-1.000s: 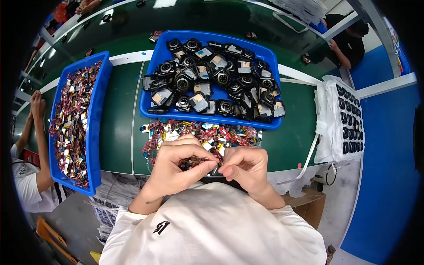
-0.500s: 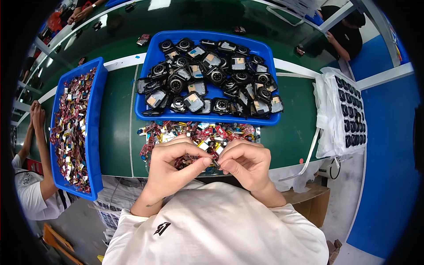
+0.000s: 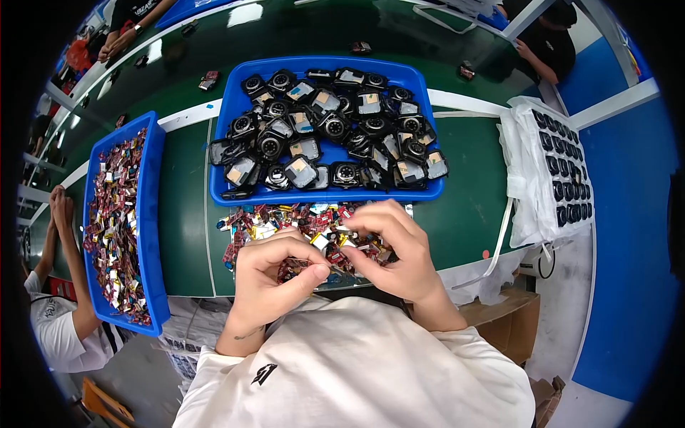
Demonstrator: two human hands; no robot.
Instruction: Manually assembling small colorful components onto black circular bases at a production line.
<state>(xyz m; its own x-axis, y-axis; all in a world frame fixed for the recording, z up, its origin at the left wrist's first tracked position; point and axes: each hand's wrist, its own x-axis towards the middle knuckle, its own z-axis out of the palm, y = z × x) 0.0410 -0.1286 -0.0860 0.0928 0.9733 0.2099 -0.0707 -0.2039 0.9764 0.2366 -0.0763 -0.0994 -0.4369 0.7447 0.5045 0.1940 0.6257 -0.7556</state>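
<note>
Thumb and forefinger of my left hand (image 3: 278, 278) are pressed together; whatever may be pinched there is too small to make out. My right hand (image 3: 401, 255) is held just to its right, thumb and fingers spread apart, with nothing seen in it. Below and beyond both hands lies a heap of small electronic parts (image 3: 246, 221), red boards with white, silver and yellow pieces. Right behind the heap stands a blue tray (image 3: 328, 198) full of black smartwatch cases (image 3: 334, 125), some showing round sensor backs, others their open insides.
A long blue bin (image 3: 158, 235) of similar red and silver parts stands at the left. White foam trays of black watch parts (image 3: 564, 167) are stacked at the right. A cardboard box (image 3: 510, 321) sits below the table's edge. Co-workers' hands (image 3: 61, 203) show at far left and across the green bench.
My right hand has parted from the left, its fingers spreading open and lifting slightly. The left hand stays pinched, shifted a little left. The whole view has tilted slightly.
</note>
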